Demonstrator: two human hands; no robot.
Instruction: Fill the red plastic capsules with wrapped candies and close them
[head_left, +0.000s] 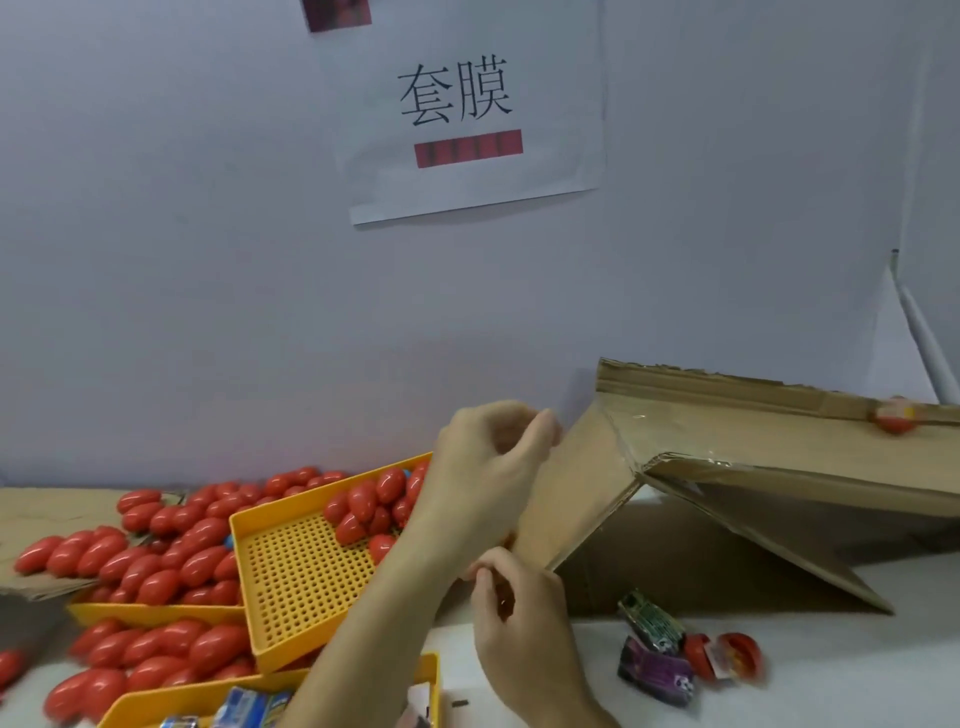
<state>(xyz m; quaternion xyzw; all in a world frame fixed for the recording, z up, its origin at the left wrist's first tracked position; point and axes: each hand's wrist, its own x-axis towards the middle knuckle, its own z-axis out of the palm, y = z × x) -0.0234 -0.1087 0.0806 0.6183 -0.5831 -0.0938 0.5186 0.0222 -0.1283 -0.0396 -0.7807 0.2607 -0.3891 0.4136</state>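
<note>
At the lower left of the frame, closed red capsules (156, 551) lie heaped on yellow perforated trays (156, 616) and spill onto the desk (831, 675); stacked there, they read as finished stock kept clear of the working spot. A further yellow tray (301, 587), tilted up on the others at centre left, holds only a small cluster of capsules in its far corner, so it is probably the one now being filled. At the bottom edge another yellow bin (208, 699) shows blue-wrapped candies (249, 709), set close under the arms, likely for short reaches. In the middle, the left hand (488, 467) is raised with its fingers curled toward the thumb beside the edge of a cardboard sheet (727, 457); its grip looks closed, but blur hides whether anything is pinched. Below it the right hand (519, 613) has curled fingers too, and whether it holds something I cannot tell. The cardboard leans from the wall toward the desk like a chute. One capsule (894, 415) sits on it at the upper right, which suggests closed ones are rolled away there. At the lower right, a green and a purple wrapped candy (654, 670) lie on the desk just beside an open capsule half (727, 660), apparently the next one to be filled.
</note>
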